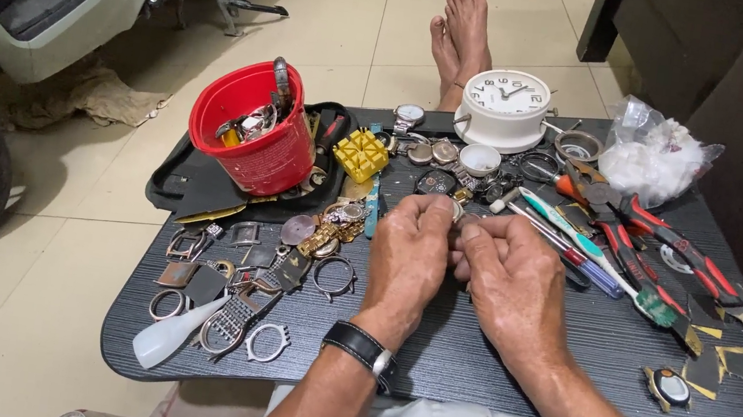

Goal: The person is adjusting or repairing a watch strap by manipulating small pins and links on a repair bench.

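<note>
On a dark wood-grain tray table (484,367) over a tiled floor, crowded with watch parts, a red bucket (257,131) and a white alarm clock (505,109), the left hand (406,259) and right hand (515,280) meet fingertip to fingertip, pinching a small metal watch piece (459,214) above the table's middle.

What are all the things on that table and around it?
small metal part: one, silvery, pinched between both hands
bucket: one, red, table's back left, metal bits inside
alarm clock: one, white, back middle
block: one, yellow, beside the bucket
pliers: several, red-handled, right side
plastic bag: one, clear, white stuffing, back right
watch cases and straps: many, metal, left side
table: one, black
feet: two, bare, beyond the table
left hand: wristwatch on wrist
right hand: bare
</note>
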